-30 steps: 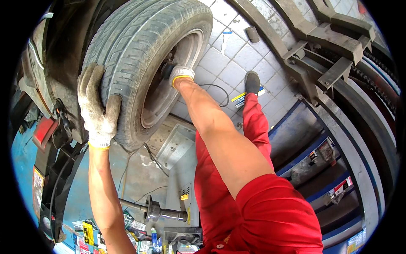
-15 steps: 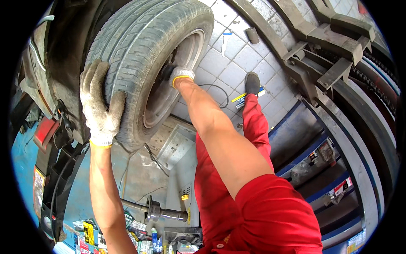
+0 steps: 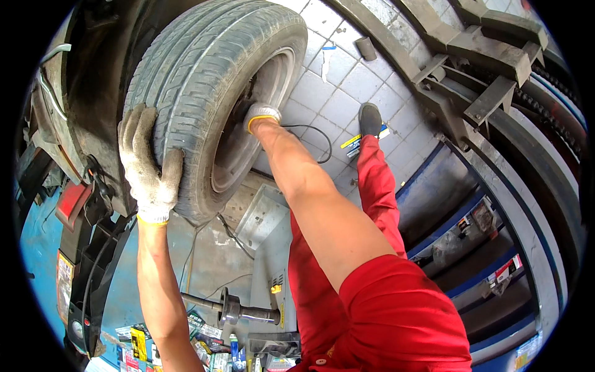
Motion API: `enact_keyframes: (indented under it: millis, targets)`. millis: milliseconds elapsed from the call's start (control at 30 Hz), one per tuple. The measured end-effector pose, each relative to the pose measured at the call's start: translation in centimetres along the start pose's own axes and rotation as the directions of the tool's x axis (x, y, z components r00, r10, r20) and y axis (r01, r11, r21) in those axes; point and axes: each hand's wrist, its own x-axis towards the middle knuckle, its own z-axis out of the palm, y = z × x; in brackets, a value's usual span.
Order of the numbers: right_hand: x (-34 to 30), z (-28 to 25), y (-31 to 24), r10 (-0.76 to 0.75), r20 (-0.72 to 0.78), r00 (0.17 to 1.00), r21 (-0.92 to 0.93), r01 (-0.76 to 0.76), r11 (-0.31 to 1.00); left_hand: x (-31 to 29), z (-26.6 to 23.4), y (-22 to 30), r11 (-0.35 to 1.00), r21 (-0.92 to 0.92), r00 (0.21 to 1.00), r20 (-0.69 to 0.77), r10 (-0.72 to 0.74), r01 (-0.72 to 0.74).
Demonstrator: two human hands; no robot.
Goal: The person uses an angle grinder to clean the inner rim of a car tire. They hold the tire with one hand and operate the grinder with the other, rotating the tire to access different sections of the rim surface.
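A worn black tyre [image 3: 186, 93] on a pale, dirty wheel rim [image 3: 273, 80] stands upright at the upper left. My left hand [image 3: 149, 161], in a grubby whitish knit glove, lies against the tread with fingers stretched and the thumb apart. Reaching into the face of the wheel, my right hand [image 3: 261, 116] wears a similar glove with a yellow cuff edge. Its fingers curl around something dark near the hub; the rim's shadow and the hand itself hide what it is. A black cable [image 3: 325, 133] loops over the floor just beyond my right wrist.
A grey machine body [image 3: 266, 229] with a metal shaft [image 3: 248, 314] stands below the wheel, beside many small packages [image 3: 211, 341]. Blue-edged shelving [image 3: 477, 248] and heavy metal beams [image 3: 427, 74] fill the right. A small cylinder [image 3: 366, 49] lies on the tiled floor [image 3: 328, 99].
My right hand has shifted slightly left and down at the hub. My left hand stays on the tread, a little lower in the picture. The whole view has moved slightly.
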Motion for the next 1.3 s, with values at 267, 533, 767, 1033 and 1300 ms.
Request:
enact_keyframes:
  millis: [267, 533, 767, 1033, 1300]
  targets:
    - [3.2, 2.8, 2.4, -0.004, -0.207, 0.978, 0.004, 0.005, 1.000, 0.9, 0.6, 0.0, 0.999, -0.047, 1.000, -0.007, 0.022, -0.023]
    - [0.4, 1.0, 0.8, 0.054, -0.024, 0.998, 0.128, -0.050, 0.991, -1.0, 0.2, -0.7, 1.000, -0.008, 0.999, 0.019, 0.030, -0.029]
    - [1.1, 3.5, 1.1, -0.023, -0.053, 0.998, 0.144, 0.030, 0.989, -0.3, 0.4, -0.5, 0.997, -0.059, 0.998, -0.021, 0.056, -0.057]
    - [-3.6, 2.1, 0.7, 0.051, -0.005, 0.999, 0.261, -0.048, 0.964, -2.4, 0.0, -0.9, 1.000, 0.030, 1.000, 0.023, -0.005, 0.004]
    - [-0.9, -0.9, 1.5, 0.006, -0.105, 0.994, -0.004, -0.006, 1.000, -1.0, 0.1, -0.6, 1.000, 0.009, 1.000, -0.003, 0.010, -0.010]
